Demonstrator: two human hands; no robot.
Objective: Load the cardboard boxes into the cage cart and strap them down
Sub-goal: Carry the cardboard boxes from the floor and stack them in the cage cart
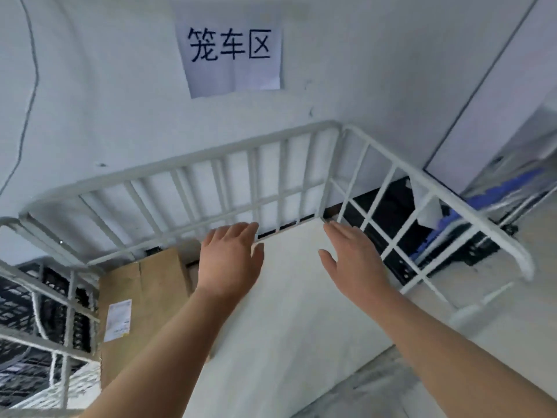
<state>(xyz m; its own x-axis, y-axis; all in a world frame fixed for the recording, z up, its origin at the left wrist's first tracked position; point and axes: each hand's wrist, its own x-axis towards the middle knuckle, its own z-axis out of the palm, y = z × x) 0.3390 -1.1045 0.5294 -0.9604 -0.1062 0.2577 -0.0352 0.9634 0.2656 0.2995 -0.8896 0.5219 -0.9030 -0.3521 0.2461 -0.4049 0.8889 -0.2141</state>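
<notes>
A white metal cage cart (211, 159) stands against the wall, seen from above. Inside it a large white box (289, 312) fills the right side, its far edge close to the back bars. A brown cardboard box (141, 297) with a white shipping label sits lower on the left. My left hand (230, 257) lies flat with straight fingers over the white box's far left part. My right hand (351, 257) is over its far right part, fingers straight, near the cart's back right corner. Neither hand grips anything.
A paper sign (232, 52) with printed characters hangs on the white wall behind the cart. Black plastic crates (27, 300) show through the left bars. Dark and blue items (422, 218) lie beyond the right side bars. Grey floor runs at the lower right.
</notes>
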